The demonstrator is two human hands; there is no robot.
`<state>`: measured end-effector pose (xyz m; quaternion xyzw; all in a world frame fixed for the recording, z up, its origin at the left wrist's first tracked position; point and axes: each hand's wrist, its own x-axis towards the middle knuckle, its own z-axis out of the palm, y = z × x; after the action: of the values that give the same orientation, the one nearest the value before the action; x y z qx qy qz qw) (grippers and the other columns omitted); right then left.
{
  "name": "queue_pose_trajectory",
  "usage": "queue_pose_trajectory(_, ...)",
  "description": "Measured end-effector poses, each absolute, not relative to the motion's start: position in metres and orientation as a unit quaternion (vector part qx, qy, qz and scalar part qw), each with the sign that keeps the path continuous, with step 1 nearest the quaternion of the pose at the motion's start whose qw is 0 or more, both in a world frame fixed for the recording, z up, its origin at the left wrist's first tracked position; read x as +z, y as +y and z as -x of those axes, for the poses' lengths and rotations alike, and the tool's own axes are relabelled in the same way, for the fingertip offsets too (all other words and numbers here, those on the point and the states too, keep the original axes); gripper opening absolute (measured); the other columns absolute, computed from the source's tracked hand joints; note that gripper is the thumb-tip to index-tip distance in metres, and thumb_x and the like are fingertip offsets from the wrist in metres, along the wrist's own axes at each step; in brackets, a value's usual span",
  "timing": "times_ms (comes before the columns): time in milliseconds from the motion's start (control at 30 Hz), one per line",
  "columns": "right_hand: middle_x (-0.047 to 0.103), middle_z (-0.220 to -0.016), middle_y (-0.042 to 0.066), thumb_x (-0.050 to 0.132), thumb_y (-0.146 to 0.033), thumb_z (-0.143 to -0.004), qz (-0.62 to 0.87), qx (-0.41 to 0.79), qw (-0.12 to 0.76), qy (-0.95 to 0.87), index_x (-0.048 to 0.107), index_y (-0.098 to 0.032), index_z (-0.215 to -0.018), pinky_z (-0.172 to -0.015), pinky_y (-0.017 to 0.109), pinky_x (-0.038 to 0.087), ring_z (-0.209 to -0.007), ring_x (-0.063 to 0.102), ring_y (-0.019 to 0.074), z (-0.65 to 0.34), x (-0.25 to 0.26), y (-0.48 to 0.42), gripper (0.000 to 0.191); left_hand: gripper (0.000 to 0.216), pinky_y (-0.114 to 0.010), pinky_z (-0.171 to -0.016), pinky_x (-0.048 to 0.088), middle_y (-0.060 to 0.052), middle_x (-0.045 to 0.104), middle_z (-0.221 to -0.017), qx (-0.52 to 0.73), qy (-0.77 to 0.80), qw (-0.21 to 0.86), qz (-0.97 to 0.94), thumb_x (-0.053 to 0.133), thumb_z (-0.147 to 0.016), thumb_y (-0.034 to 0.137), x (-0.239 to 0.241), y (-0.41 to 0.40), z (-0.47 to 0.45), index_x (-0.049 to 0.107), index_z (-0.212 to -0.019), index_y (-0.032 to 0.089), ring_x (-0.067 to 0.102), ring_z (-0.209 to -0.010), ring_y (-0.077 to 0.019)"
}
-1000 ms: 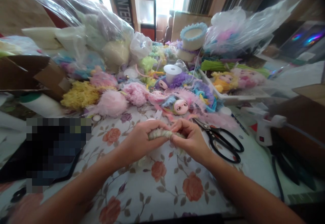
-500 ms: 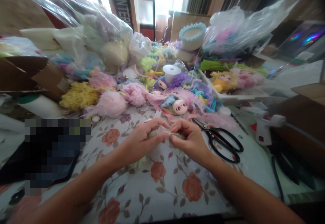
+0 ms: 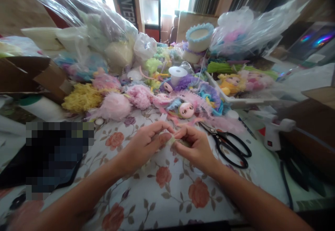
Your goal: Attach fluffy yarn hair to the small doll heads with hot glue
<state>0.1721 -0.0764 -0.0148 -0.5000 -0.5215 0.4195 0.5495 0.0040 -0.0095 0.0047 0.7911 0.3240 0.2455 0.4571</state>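
Note:
My left hand [image 3: 150,142] and my right hand [image 3: 195,147] meet over the flowered tablecloth [image 3: 141,185], fingertips almost touching. Between them they pinch a small piece of pale yellow-green sheer fabric [image 3: 170,141], gathered into a bunch. Most of that fabric is hidden behind the fingers. Right of my right hand lie black-handled scissors [image 3: 227,143], blades toward the back. Just beyond my fingers rests a doll head [image 3: 186,110] with a painted face, amid pink ruffled trim [image 3: 201,105].
Behind lie a yellow fabric tuft [image 3: 82,97], pink puffs [image 3: 116,106] and a white spool [image 3: 178,74]. A white tray [image 3: 235,101] holding dolls stands back right. A glue gun [image 3: 274,133] is at the right; a dark, partly pixelated flat object [image 3: 15,166] lies left.
My fingers have shifted slightly on the pale fabric, which now looks more tightly bunched, with less of it showing below the hands. Both hands stay in nearly the same place.

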Motion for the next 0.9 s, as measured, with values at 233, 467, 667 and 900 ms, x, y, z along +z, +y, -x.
queue_pose_trajectory(233, 0.057, -0.06, -0.004, 0.071, -0.02, -0.07, 0.46, 0.486, 0.597, -0.442, 0.052, -0.019, -0.067, -0.048, 0.021, 0.04, -0.05, 0.051, 0.0085, -0.18, -0.016, -0.071, 0.02, 0.039, -0.022, -0.049, 0.046, 0.001, 0.062, -0.071, 0.218, 0.309, 0.591, -0.712, 0.049, -0.091, 0.049, 0.013, 0.0, 0.001, 0.053, -0.119, 0.022, 0.056, -0.055, -0.0115)
queue_pose_trajectory(467, 0.058, -0.056, -0.004, 0.075, -0.025, -0.07, 0.461, 0.515, 0.635, -0.345, 0.052, -0.018, -0.067, -0.046, 0.019, 0.036, -0.048, 0.048, 0.0071, -0.19, -0.018, -0.061, 0.023, 0.041, -0.025, -0.065, 0.055, -0.007, 0.071, -0.097, 0.229, 0.385, 0.697, -0.56, 0.056, -0.087, 0.049, 0.018, 0.028, 0.025, 0.06, -0.116, 0.021, 0.067, -0.078, -0.0177)
queue_pose_trajectory(667, 0.052, -0.049, -0.006, 0.075, -0.026, -0.069, 0.468, 0.516, 0.635, -0.334, 0.052, -0.019, -0.066, -0.04, 0.018, 0.031, -0.041, 0.041, 0.0059, -0.186, -0.022, -0.06, 0.024, 0.032, -0.019, -0.054, 0.051, -0.001, 0.071, -0.082, 0.236, 0.385, 0.712, -0.538, 0.075, -0.075, 0.037, 0.016, 0.029, 0.027, 0.065, -0.102, 0.022, 0.063, -0.061, -0.0117)
queue_pose_trajectory(900, 0.053, -0.052, -0.006, 0.073, -0.027, -0.068, 0.486, 0.492, 0.633, -0.348, 0.053, -0.018, -0.066, -0.041, 0.019, 0.033, -0.042, 0.041, 0.0058, -0.179, -0.024, -0.047, 0.023, 0.03, -0.019, -0.059, 0.049, 0.0, 0.071, -0.085, 0.317, 0.416, 0.609, -0.597, 0.074, -0.074, 0.041, 0.012, 0.035, 0.025, 0.068, -0.094, 0.02, 0.062, -0.068, -0.0119)
